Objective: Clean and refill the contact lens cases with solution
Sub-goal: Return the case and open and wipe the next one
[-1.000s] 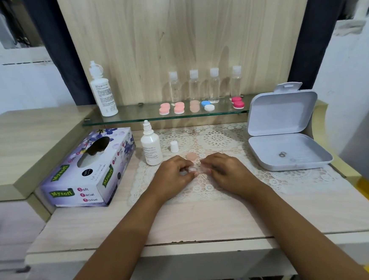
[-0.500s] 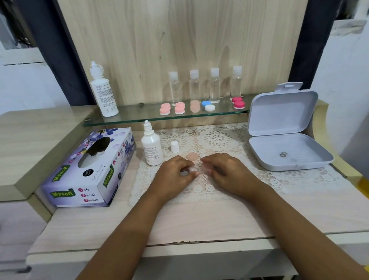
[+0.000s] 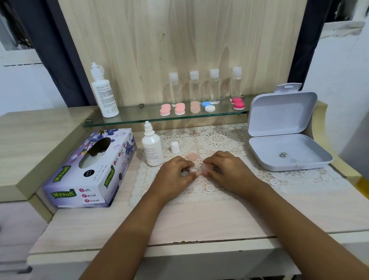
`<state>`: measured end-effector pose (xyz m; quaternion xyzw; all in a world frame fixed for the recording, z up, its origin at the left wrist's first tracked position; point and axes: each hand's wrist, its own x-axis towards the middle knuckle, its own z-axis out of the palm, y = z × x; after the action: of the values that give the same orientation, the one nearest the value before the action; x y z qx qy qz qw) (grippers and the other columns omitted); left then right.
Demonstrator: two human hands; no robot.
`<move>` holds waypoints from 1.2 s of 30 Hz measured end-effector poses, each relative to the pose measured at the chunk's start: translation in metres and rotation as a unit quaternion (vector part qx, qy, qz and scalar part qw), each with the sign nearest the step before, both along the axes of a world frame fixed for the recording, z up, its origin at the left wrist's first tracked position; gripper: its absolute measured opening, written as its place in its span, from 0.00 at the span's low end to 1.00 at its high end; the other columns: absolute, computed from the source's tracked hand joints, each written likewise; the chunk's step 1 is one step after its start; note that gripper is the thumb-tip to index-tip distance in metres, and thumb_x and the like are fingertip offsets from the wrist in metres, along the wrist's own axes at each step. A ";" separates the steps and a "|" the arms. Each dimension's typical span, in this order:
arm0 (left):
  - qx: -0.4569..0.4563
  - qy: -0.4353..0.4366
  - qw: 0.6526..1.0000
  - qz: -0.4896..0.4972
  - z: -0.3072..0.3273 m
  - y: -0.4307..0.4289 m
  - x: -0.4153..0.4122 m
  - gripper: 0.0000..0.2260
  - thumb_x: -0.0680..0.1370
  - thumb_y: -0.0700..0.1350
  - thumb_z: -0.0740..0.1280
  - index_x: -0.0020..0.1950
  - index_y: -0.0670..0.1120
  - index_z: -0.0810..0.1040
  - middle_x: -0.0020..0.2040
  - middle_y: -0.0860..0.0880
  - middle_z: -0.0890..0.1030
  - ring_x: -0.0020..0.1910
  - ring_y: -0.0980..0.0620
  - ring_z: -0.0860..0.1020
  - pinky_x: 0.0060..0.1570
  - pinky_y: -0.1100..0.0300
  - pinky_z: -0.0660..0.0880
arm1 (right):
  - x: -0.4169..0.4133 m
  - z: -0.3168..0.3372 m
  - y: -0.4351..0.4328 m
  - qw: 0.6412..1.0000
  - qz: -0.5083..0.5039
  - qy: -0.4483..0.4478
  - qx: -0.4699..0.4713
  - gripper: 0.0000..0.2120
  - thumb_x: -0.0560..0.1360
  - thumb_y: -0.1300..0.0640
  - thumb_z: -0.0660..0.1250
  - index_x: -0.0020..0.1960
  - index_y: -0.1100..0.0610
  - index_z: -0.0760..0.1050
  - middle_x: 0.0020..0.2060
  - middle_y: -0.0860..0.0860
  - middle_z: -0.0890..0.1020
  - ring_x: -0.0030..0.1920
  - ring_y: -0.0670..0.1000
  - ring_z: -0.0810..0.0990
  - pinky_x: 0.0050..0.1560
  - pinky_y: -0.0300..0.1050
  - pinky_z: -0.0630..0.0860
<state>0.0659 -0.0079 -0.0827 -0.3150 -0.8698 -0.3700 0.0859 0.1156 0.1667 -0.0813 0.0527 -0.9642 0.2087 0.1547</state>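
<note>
Two hands meet at mat centre: left hand (image 3: 175, 176) and right hand (image 3: 224, 169), fingers curled, fingertips pinching a small translucent lens case (image 3: 198, 171) between them, low over the lace mat (image 3: 292, 177). Fingers hide most of the case, so I cannot tell whether its wells hold liquid. One pink cap (image 3: 192, 156) lies loose just behind the hands.

Risks (judgement):
- The case is tiny and probably wet. A slip could tip it and soak the lace.
- The uncapped small bottle (image 3: 152, 148) stands just beside the left hand, its white cap (image 3: 175, 147) apart on the mat. A knuckle bump could topple it, and the open tip may pick up dirt.
- That pink cap sits close to the fingers. It could be flicked away or mixed up with the other cases (image 3: 180, 109) on the glass shelf (image 3: 133, 120).

Writing: tissue box (image 3: 88, 169) reads "Mysoft" and "Soft Facial Tissue". Print on the small bottle and the big bottle (image 3: 105, 95) is too small to read.
</note>
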 end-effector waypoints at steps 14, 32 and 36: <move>0.003 -0.002 1.000 -0.003 -0.001 0.000 -0.002 0.13 0.73 0.48 0.72 0.55 0.44 0.81 0.49 0.51 0.79 0.48 0.56 0.76 0.52 0.64 0.71 | -0.002 0.012 0.005 0.995 0.066 -0.033 -0.064 0.16 0.75 0.60 0.61 0.62 0.55 0.75 0.58 0.51 0.78 0.59 0.52 0.75 0.60 0.43 0.69; 0.000 -0.012 1.000 -0.002 -0.002 -0.001 -0.001 0.14 0.73 0.49 0.71 0.56 0.45 0.81 0.51 0.52 0.78 0.51 0.55 0.76 0.55 0.61 0.72 | -0.034 0.010 0.004 0.993 -0.065 -0.005 -0.101 0.09 0.73 0.51 0.69 0.49 0.54 0.79 0.43 0.51 0.83 0.48 0.52 0.78 0.47 0.48 0.76; -0.004 -0.012 1.000 -0.002 -0.001 -0.001 -0.001 0.14 0.73 0.49 0.71 0.56 0.45 0.81 0.51 0.51 0.78 0.51 0.55 0.76 0.55 0.60 0.72 | -0.031 0.011 0.005 0.992 -0.064 -0.011 -0.113 0.10 0.73 0.50 0.69 0.52 0.54 0.79 0.45 0.52 0.83 0.48 0.51 0.78 0.45 0.43 0.73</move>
<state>0.0648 -0.0088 -0.0838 -0.3131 -0.8713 -0.3707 0.0737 0.0851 0.1719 -0.0705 -0.0292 -0.9377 0.3062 0.1618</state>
